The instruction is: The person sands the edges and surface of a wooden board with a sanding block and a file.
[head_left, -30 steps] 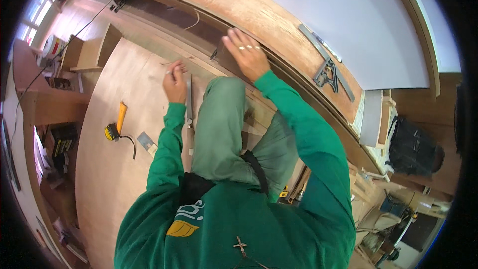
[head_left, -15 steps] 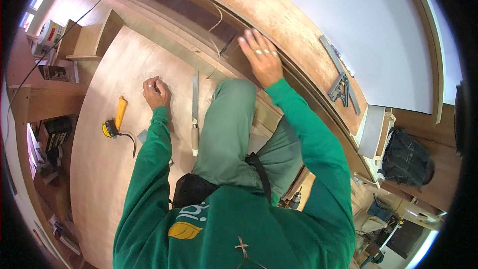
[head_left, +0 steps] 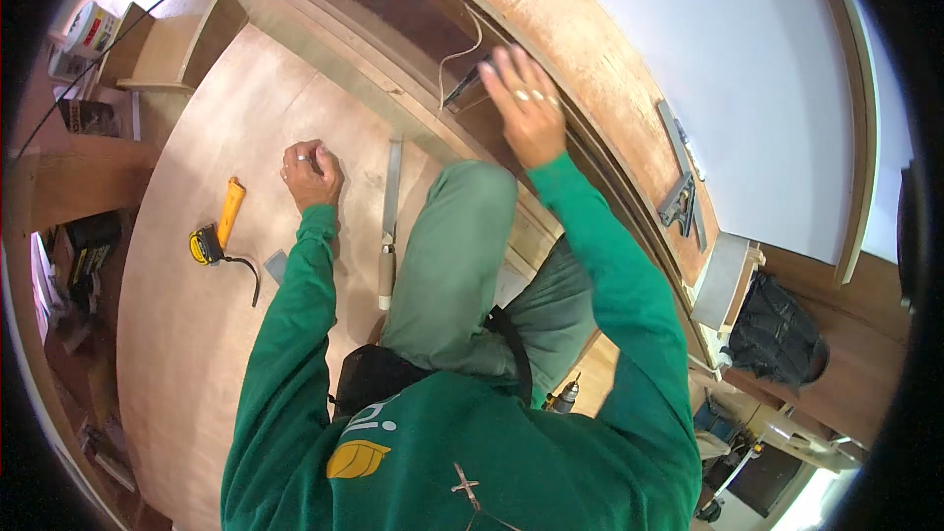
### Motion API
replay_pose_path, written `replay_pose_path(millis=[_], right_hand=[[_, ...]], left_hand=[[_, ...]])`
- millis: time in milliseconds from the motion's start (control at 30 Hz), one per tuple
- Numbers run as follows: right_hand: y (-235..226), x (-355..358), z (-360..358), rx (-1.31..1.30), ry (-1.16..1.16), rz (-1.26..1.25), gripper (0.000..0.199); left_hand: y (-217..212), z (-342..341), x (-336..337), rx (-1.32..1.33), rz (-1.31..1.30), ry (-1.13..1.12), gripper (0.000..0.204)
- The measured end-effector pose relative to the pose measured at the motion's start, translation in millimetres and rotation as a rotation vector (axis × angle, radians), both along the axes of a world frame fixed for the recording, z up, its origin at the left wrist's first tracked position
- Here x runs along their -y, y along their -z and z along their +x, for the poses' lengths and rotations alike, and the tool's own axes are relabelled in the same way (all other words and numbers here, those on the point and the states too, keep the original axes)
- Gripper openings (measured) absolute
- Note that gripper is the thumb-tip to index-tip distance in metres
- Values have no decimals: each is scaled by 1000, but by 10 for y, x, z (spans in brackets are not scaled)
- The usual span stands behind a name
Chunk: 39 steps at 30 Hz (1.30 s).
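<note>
My left hand (head_left: 312, 174) rests on a wide plywood sheet (head_left: 226, 334), its fingers curled in, so what lies inside them, if anything, is hidden. Fingers stretched and slightly blurred, my right hand (head_left: 531, 110) is at the inner edge of a long wooden panel (head_left: 590, 39), beside a dark recess (head_left: 393, 0). A pale cord (head_left: 454, 57) hangs in that recess near the right fingers. Between my left hand and my knee lies a tool with a long flat grey blade (head_left: 392, 187) and a light handle (head_left: 385, 280).
A yellow-handled tool (head_left: 232, 208), a yellow and black tape measure (head_left: 206, 245) and a small grey plate (head_left: 276, 265) lie left of my forearm. On the panel sits a combination square (head_left: 680, 199). A drill (head_left: 565, 396) is by my leg; a black bag (head_left: 777, 334) sits at right.
The view has shifted a little. My right hand, still stretched out, stays along the panel's inner edge. My left hand remains curled on the plywood.
</note>
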State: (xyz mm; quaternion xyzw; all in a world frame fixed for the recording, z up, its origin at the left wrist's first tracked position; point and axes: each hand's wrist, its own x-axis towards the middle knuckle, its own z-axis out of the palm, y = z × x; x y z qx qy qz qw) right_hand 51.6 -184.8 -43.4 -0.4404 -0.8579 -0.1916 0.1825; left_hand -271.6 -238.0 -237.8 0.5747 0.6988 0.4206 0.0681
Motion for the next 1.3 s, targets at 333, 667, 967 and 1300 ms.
replay_pose_path(millis=[333,667,967,1300], right_hand=[[-51,242,71,-20,61,-63,54],[6,-349,-294,-86,-27,-20,52],[1,-276,-524,-109,46,-74,61],[173,169,92,-159,17,-38,51]], left_hand=[[-23,-84,68,24,-4,3,14],[-2,-22,20,3,-5,29,14],[520,-198,145,-176,-33,-163,24],[-26,-3,219,-65,-107,-9,19]])
